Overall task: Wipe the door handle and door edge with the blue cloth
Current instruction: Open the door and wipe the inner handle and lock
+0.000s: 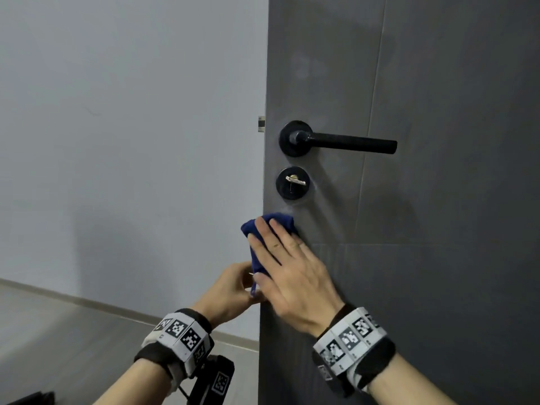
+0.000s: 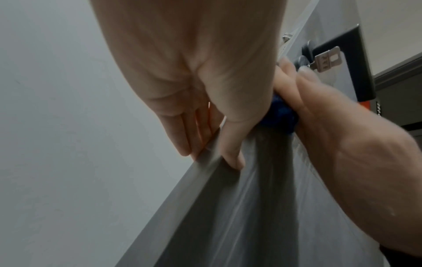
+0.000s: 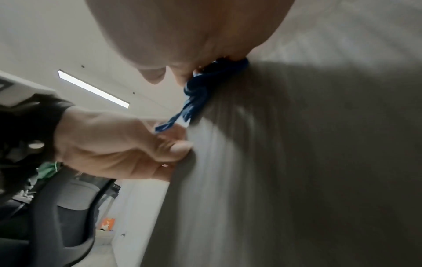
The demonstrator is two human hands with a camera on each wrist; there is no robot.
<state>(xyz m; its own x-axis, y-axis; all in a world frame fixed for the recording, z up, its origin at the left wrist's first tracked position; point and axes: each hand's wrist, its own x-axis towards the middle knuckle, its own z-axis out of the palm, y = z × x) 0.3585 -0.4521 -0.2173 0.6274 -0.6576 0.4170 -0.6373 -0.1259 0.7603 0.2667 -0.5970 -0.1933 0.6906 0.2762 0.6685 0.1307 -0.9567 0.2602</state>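
Observation:
The grey door (image 1: 438, 229) stands ajar, its free edge (image 2: 182, 198) on the left. A black lever handle (image 1: 350, 143) sits above a round lock (image 1: 293, 183) with a key (image 2: 326, 60) in it. Just below the lock, the blue cloth (image 1: 280, 217) is bunched over the door edge. My right hand (image 1: 271, 238) presses it against the door face with straight fingers. In the right wrist view the cloth (image 3: 198, 90) trails down from under the palm. Lower down, my left hand (image 1: 233, 287) pinches the door edge, thumb (image 3: 180, 148) on the near face.
A plain pale wall (image 1: 117, 141) fills the left, with grey floor (image 1: 58, 346) and a skirting strip below it. The latch plate (image 1: 261, 124) shows on the edge beside the handle. A dark office chair (image 3: 57, 216) stands behind me.

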